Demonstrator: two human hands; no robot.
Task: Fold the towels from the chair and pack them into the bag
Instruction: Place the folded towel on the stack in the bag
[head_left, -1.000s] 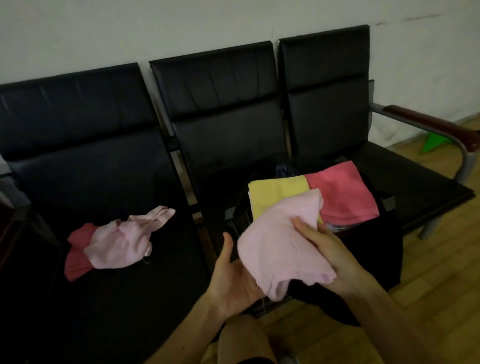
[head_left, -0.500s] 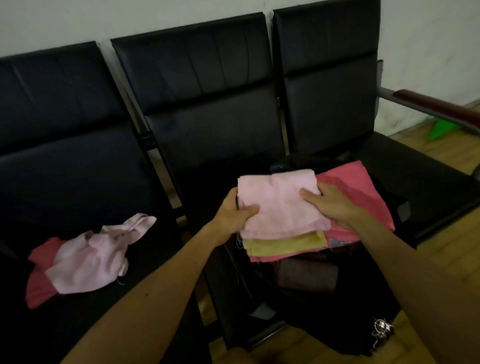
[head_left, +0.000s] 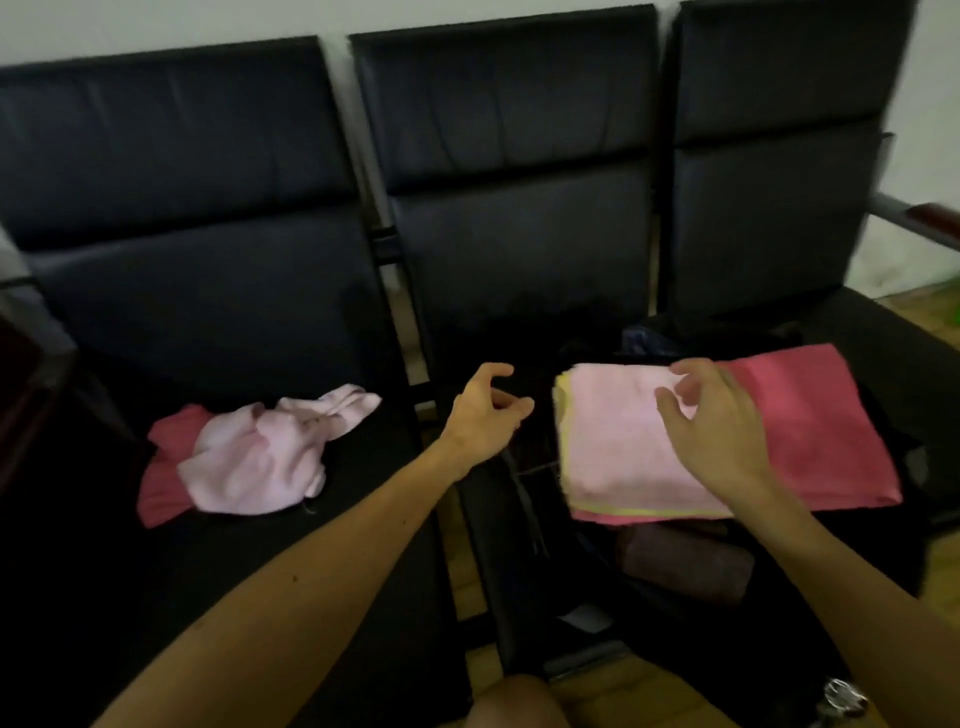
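A folded light pink towel (head_left: 618, 436) lies on top of a yellow towel (head_left: 644, 512) and beside a red towel (head_left: 810, 431), all stacked over the open black bag (head_left: 779, 623). My right hand (head_left: 722, 421) hovers just above the pink towel with loose fingers and holds nothing. My left hand (head_left: 485, 415) floats left of the stack, fingers relaxed and empty. On the left seat lies a crumpled light pink towel (head_left: 265, 452) over a crumpled red towel (head_left: 161, 488).
Three black padded chairs (head_left: 218, 270) stand in a row against a white wall. A wooden armrest (head_left: 930, 215) juts out at the right. A dark folded cloth (head_left: 685, 564) sits inside the bag. Wooden floor (head_left: 587, 696) shows below.
Both hands have let go of the folded pink towel, which now lies on the stack. My left hand has drawn away to the left; my right hand has lifted off.
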